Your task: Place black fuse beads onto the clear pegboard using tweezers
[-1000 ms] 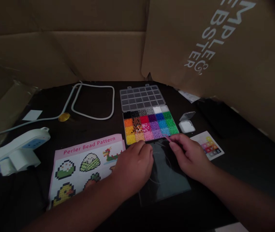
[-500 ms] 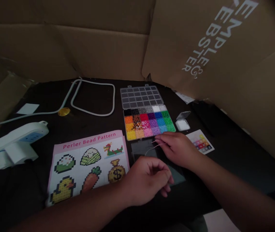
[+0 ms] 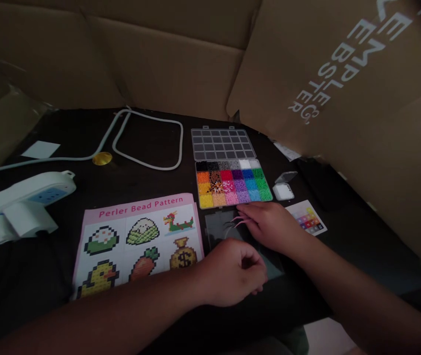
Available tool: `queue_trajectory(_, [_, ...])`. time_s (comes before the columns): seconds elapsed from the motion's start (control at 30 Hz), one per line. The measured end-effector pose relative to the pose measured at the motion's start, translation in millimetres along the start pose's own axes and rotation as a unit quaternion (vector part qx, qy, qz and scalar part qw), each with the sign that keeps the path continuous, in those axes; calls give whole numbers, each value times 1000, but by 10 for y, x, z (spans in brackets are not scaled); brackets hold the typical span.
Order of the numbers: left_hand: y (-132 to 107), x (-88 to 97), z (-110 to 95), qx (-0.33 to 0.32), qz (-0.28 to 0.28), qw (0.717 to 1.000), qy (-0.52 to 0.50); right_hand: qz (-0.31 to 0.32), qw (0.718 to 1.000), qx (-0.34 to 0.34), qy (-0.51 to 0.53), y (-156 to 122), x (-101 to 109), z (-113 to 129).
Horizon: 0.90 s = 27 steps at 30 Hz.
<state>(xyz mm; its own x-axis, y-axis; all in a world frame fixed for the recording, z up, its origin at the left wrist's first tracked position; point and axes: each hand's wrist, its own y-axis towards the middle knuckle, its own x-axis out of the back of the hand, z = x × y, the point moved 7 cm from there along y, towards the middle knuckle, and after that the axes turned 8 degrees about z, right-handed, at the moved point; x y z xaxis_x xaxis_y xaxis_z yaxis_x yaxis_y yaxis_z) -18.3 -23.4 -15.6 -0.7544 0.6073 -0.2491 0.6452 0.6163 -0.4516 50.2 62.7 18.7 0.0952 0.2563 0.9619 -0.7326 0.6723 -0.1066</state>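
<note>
My right hand (image 3: 271,222) grips a pair of pink tweezers (image 3: 238,218), their two prongs pointing left and slightly apart. Under and in front of both hands is a clear pegboard (image 3: 215,227), partly covered by them. A thin pale curve (image 3: 227,230) shows on it near the tweezer tips; I cannot tell what it is. My left hand (image 3: 228,273) is closed over the board's near side, fingers curled in; whatever they may hold is hidden. Just beyond my right hand stands an open bead box (image 3: 220,199) of many coloured compartments.
At left lies a Perler Bead Pattern sheet (image 3: 139,212), partly under my left forearm. A small white-filled case (image 3: 283,191) and a colour card (image 3: 308,217) are on the right. Farther left are a power strip (image 3: 36,202), a cable (image 3: 147,165) and a gold disc (image 3: 102,158). Cardboard walls (image 3: 180,64) stand behind.
The view has shifted slightly. The tweezers in my right hand have turned, so both prongs now show apart. My left hand's fingers have curled in more tightly.
</note>
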Motion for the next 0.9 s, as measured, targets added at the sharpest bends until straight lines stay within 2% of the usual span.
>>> queue_trajectory(0.13, [-8, 0, 25, -3, 6, 1000, 13, 25, 999, 6, -21, 15, 7, 43])
queue_trajectory(0.4, [-11, -7, 33, 2, -3, 1000, -1, 16, 999, 3, -31, 7, -8, 3])
queue_trajectory(0.63, [-41, -8, 34, 15, -21, 1000, -2, 56, 990, -27, -128, 4, -79, -1])
queue_trajectory(0.9, [-46, -2, 71, 54, -42, 998, 12, 60, 975, 86, -194, 34, 2, 143])
